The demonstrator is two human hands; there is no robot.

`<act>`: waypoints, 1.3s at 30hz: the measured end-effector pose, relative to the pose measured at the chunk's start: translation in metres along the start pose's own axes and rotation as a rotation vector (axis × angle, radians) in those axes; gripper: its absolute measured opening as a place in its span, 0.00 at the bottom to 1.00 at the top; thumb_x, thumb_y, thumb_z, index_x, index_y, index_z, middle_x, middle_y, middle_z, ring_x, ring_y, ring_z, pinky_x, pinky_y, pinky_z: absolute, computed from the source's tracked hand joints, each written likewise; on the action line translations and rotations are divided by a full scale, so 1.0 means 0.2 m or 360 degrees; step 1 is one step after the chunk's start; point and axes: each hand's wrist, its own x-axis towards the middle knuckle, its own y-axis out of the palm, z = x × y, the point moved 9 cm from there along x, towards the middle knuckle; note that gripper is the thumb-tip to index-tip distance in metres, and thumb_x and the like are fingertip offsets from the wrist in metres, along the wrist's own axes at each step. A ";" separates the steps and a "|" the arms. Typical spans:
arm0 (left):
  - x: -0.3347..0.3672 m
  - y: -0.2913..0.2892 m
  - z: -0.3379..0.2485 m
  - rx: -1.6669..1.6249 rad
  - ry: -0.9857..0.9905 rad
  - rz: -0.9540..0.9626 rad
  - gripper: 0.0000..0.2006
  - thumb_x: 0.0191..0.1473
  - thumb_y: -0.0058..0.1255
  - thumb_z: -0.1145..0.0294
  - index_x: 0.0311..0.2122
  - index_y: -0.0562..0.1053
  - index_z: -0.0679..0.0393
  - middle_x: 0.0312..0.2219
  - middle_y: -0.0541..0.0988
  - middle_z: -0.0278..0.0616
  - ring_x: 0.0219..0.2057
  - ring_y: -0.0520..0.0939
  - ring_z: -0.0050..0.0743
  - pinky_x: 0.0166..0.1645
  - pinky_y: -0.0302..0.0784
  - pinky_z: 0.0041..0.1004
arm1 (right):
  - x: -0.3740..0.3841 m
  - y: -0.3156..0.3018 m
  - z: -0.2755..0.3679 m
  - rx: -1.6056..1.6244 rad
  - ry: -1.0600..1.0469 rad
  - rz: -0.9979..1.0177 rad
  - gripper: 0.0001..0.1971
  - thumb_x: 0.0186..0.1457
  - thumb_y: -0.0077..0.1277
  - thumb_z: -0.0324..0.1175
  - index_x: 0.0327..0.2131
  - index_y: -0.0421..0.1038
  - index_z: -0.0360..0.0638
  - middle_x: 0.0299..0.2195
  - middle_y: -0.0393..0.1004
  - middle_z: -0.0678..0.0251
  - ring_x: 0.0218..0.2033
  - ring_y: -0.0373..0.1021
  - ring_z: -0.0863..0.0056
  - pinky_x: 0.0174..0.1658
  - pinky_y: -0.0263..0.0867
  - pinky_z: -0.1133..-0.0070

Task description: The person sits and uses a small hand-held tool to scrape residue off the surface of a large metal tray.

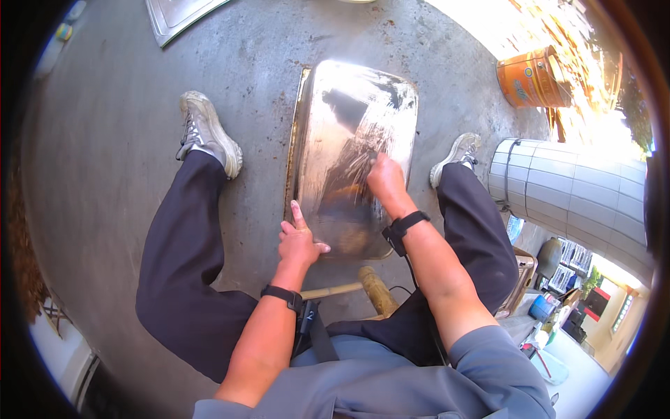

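A rectangular metal tray (391,126) lies on the ground between my feet, shiny at the far end and smeared with dark, streaky grime in its middle and near part. My right hand (388,180) is closed over the tray's middle right, gripping a small dark thing (373,155) mostly hidden by the fingers. Beside the tray's near left corner rests my left hand (299,241), its index finger and thumb stretched apart and the other fingers partly bent. It touches the tray's edge and appears to hold nothing.
Another metal tray (180,15) lies at the far left. An orange bucket (532,78) stands at the far right by split wood (579,42). A white-tiled round pillar (569,178) is right of my leg. Below the tray are bamboo pieces (377,290).
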 end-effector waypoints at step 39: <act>0.01 0.07 0.06 0.0011 -0.0124 0.0151 0.69 0.33 0.70 0.53 0.65 0.23 0.47 0.57 0.55 0.64 0.54 0.66 0.60 0.55 0.67 0.45 | -0.11 0.18 0.12 0.0001 -0.0132 -0.0031 0.06 0.48 0.45 0.27 0.28 0.70 0.33 0.27 0.74 0.43 0.29 0.72 0.45 0.35 0.70 0.59</act>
